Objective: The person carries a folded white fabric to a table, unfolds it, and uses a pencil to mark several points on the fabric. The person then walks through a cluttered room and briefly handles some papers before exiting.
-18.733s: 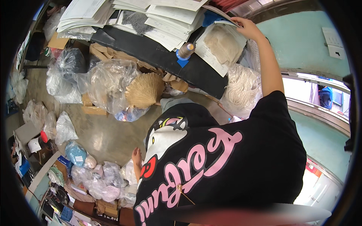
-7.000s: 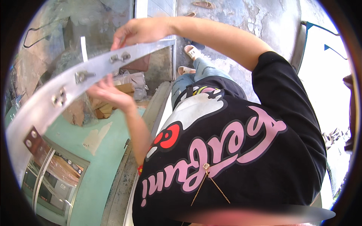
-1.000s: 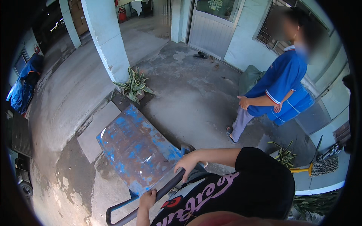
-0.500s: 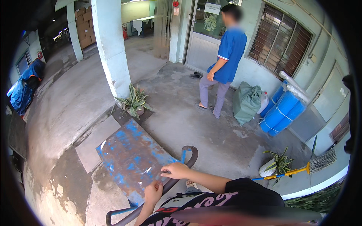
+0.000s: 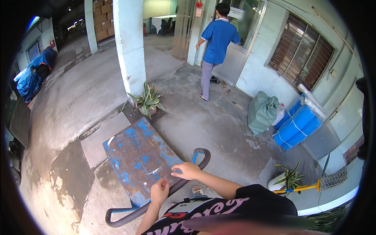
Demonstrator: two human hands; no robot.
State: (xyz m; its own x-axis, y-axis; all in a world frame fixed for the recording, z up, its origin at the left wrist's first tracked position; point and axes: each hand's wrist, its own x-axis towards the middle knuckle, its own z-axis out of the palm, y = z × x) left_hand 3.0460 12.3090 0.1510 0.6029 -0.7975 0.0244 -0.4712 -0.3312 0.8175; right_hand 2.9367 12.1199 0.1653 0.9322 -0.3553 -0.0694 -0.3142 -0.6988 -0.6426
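Note:
My left hand [image 5: 160, 190] is closed, its fingers curled together above the curved dark handle [image 5: 138, 212] of a platform cart. My right hand [image 5: 186, 171] is close by on the right, fingers bent in toward the thumb. Whatever the fingertips hold, if anything, is too small to make out. Both forearms cross over the handle; I cannot tell whether they touch it. Beyond the hands lies the cart's worn platform [image 5: 135, 156], brown with flaking blue paint.
A person in a blue shirt [image 5: 219, 41] stands by the door [image 5: 231, 64]. Potted plants [image 5: 149, 98] sit beside a pillar [image 5: 131, 47]. On the right are a green sack [image 5: 261, 113], blue wrapped rolls [image 5: 297, 127] and a mop [image 5: 331, 180]. A blue tarp [image 5: 31, 80] covers something at far left.
The person in blue has walked away toward the door and turned their back. My view has shifted slightly. Both my hands stay close together above the handle, with small finger movements.

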